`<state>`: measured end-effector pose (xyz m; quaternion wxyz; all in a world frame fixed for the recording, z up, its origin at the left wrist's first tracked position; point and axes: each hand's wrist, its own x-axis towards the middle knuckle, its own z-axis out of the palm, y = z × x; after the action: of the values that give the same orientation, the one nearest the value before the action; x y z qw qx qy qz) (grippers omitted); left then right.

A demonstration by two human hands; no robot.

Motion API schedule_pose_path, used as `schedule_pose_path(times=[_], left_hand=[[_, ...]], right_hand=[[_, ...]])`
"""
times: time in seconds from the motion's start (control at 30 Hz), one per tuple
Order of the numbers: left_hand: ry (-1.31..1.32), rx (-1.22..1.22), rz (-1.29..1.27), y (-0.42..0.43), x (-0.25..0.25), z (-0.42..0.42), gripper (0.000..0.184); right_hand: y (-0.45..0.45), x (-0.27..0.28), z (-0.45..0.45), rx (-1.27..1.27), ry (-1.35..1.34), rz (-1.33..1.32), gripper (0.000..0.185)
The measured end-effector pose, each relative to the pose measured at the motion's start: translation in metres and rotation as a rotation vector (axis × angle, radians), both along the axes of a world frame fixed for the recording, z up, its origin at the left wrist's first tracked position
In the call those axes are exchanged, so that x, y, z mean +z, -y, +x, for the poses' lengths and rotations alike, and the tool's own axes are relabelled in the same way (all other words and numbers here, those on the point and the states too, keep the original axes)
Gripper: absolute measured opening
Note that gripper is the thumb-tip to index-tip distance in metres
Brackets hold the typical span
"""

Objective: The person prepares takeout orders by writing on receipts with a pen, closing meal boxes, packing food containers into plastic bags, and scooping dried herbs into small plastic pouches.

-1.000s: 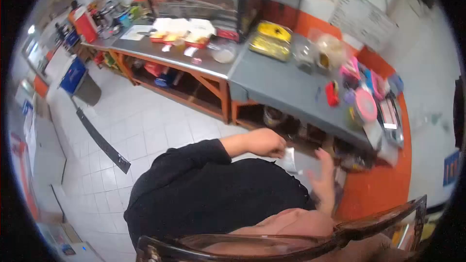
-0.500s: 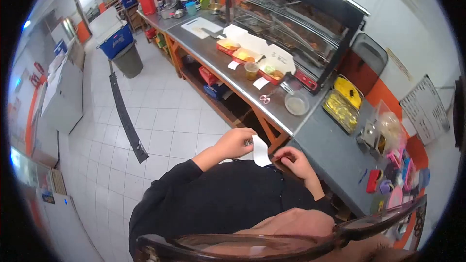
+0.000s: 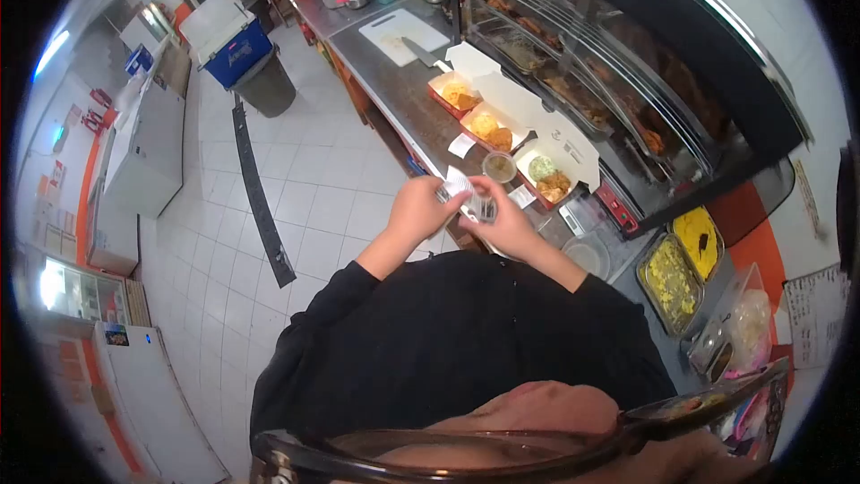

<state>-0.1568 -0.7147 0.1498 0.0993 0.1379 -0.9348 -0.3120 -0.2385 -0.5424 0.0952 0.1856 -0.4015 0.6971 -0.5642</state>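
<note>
A printed paper slip (image 3: 458, 183), curled and creased, is held up in front of my chest between both hands. My left hand (image 3: 417, 215) pinches its left side with the fingers closed. On the other side my right hand (image 3: 508, 226) has its fingers closed on the slip's right part, where dark print shows. Just beyond the hands, on the counter, stand several open food boxes; the nearest box (image 3: 548, 177) holds fried pieces and a pale green scoop. A clear cup (image 3: 499, 167) with brownish contents sits beside it. White slips (image 3: 461, 145) lie in front of the boxes.
A glass food warmer (image 3: 573, 63) stands behind the boxes. Farther along are a knife (image 3: 421, 52) and white cutting board (image 3: 381, 31). A round clear container (image 3: 587, 256) and trays of yellow food (image 3: 670, 280) are at right. A grey bin (image 3: 266, 88) stands on the floor.
I have moved closer to the counter and the boxes. My right hand has come in toward my left and taken hold of the paper slip, which is now more folded.
</note>
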Motion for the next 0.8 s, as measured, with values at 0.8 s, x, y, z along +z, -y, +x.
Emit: schedule_pose_path(times=[0.8], left_hand=[[-0.146,-0.307,0.645,0.336,-0.105,-0.169,0.029]], right_hand=[[0.093,0.284,-0.346,-1.288,-1.689,0.381,0.022]])
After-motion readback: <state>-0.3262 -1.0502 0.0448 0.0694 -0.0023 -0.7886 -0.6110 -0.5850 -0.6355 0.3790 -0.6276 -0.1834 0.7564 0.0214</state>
